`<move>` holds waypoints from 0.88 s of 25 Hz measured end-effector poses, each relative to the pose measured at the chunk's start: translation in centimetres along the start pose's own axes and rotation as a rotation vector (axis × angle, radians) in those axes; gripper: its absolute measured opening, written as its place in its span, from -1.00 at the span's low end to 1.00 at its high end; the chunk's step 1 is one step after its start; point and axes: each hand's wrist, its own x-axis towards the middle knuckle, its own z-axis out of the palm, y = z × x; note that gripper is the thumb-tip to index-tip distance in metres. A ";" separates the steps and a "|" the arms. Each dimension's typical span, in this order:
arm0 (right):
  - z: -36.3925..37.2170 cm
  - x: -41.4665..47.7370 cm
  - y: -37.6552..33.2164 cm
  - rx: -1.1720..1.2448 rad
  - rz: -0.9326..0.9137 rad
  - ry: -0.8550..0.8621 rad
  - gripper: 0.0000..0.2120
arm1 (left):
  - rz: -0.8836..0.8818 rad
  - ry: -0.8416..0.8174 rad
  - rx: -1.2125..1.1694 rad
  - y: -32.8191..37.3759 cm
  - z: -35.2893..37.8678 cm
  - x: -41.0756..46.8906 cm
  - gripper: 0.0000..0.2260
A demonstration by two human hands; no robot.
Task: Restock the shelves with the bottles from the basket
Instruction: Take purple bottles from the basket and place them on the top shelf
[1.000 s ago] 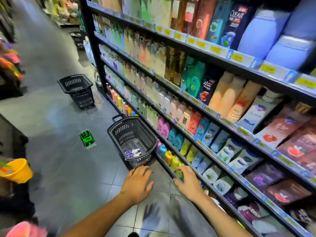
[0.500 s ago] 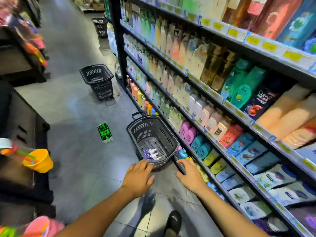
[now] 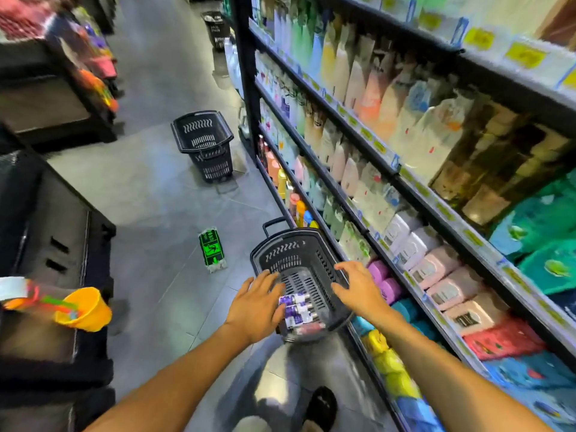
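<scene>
- The floor (image 3: pixel 156 188) is grey tile with thin joints, forming a shop aisle that runs away from the camera.
- Shelves (image 3: pixel 378 147) on a black metal frame fill the right side. They are packed with plastic bottles and soft refill pouches in pastel, teal, pink and yellow, and yellow price tags line the shelf edges.
- Dark counters stand on the left, and an orange bucket (image 3: pixel 85 308) sits on the near one.
- A green sign (image 3: pixel 212 249) lies flat on the tiles in mid-aisle.
- A second basket (image 3: pixel 202 141) stands further up the aisle, and a third one (image 3: pixel 215 29) is far back by the shelf end.
- The basket (image 3: pixel 286 247) sits on the floor against the lowest shelf, its handle at the far end.
- The bottles (image 3: pixel 296 302) lie on their sides in the near end of the basket, stacked close together.
- The left hand (image 3: pixel 255 304) is spread flat over the basket's left rim with its fingers straight and apart. Its fingertips are just beside the bottles, and whether they touch is unclear.
- The right hand (image 3: pixel 358 288) hovers over the right rim, its fingers splayed and slightly bent, grasping nothing. The bottles lie below and to the left of it.
- The basket is black plastic with slotted walls and a slotted base.
- The bottles are small cylinders with purple-and-white labels, and a pinkish one lies nearest.
- A dark shoe (image 3: pixel 321 406) shows at the bottom edge.
</scene>
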 end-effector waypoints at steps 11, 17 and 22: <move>1.9 14.4 0.1 0.003 0.238 -0.039 -0.54 | 0.195 -0.136 -0.021 -8.7 1.2 17.1 -0.42; 8.0 20.3 2.9 0.043 0.402 -0.113 -0.55 | 0.300 -0.283 -0.032 -13.4 7.0 25.3 -0.36; 15.2 23.9 8.5 0.043 0.445 -0.173 -0.69 | 0.261 -0.413 -0.040 -13.9 15.4 29.6 -0.46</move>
